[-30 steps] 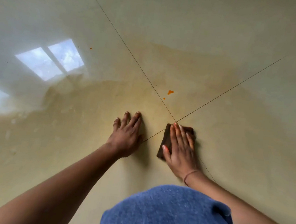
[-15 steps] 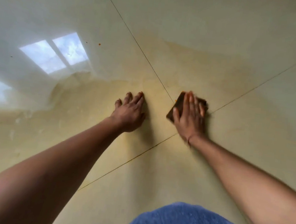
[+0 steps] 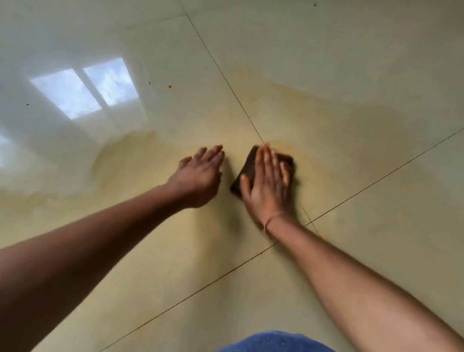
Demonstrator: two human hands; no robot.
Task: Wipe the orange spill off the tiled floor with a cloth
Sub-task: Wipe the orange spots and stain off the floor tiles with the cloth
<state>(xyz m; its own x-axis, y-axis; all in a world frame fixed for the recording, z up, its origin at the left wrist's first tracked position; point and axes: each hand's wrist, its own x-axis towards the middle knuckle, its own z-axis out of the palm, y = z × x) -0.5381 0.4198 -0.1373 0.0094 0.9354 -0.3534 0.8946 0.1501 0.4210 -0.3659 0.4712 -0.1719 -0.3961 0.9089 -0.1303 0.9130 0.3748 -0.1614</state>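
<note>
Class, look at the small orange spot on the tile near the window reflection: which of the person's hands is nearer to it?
Left. The left hand lies flat below-right of the orange spot; the right hand, pressing the dark cloth, is farther right.

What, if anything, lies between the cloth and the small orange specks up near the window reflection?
Nothing visible. Bare tiled floor separates the cloth under the right hand from the orange specks. The left hand rests beside the cloth, below that path.
</note>
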